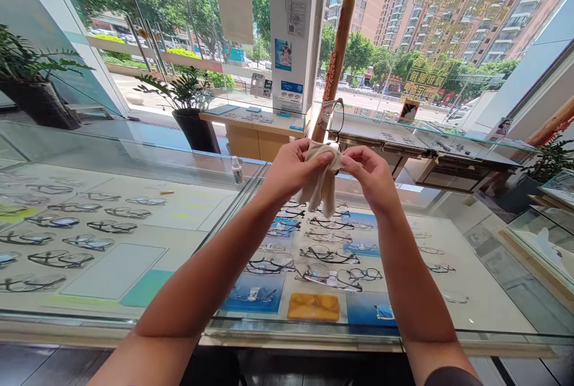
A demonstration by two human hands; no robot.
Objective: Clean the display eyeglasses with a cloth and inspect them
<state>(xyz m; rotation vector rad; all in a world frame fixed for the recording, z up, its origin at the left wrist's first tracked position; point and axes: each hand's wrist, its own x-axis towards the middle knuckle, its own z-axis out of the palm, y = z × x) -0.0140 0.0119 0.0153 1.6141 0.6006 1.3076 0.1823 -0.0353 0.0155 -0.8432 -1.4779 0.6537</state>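
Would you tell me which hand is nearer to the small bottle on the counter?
Left. The left hand is just to the right of the bottle in the picture; the right hand is farther right, beyond the cloth both hands hold.

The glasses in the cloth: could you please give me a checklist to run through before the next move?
1. Left hand closed on the cloth: ok.
2. Right hand pinched on the cloth from the other side: ok.
3. Glasses held up, one lens standing clear above both hands: ok.
4. Lower lens covered by the cloth: cannot tell, as it is hidden between the hands.
5. Upper lens free of smears: cannot tell, as it is too small against the window.
6. Glasses held above the glass counter, not touching it: ok.
7. Spray bottle upright on the counter, apart from the hands: ok.
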